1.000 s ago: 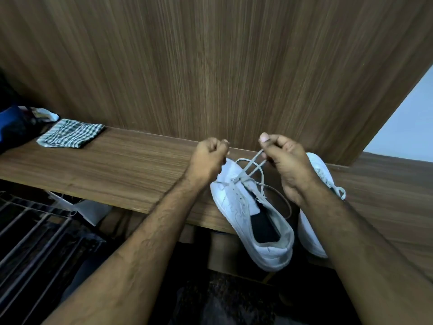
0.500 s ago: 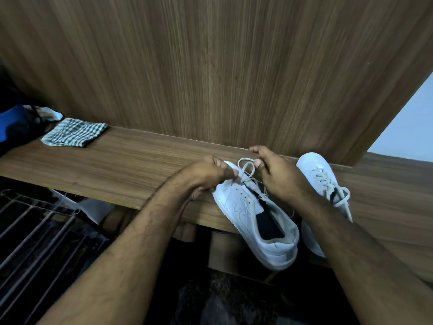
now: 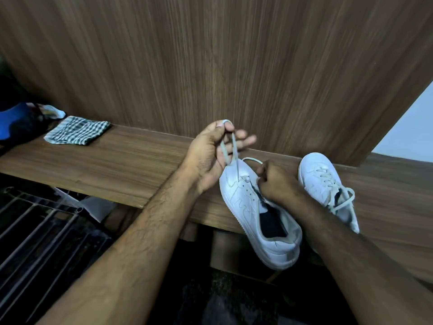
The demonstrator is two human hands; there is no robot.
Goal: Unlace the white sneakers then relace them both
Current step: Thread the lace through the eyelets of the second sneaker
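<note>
A white sneaker lies on the wooden shelf, heel hanging over the front edge, most eyelets bare. My left hand is raised above its toe and pinches a loop of the white lace between thumb and forefinger, other fingers spread. My right hand rests on the sneaker's tongue with fingers curled on the lace near the lower eyelets. A second white sneaker, laced and tied, lies to the right, partly behind my right forearm.
A folded checked cloth lies on the shelf at the left, beside blue and dark items. A wood panel wall rises right behind the shelf. A metal rack stands below left.
My left hand rose from the sneaker's toe, drawing a loop of lace upward. My right hand dropped lower onto the tongue. The view shifted slightly.
</note>
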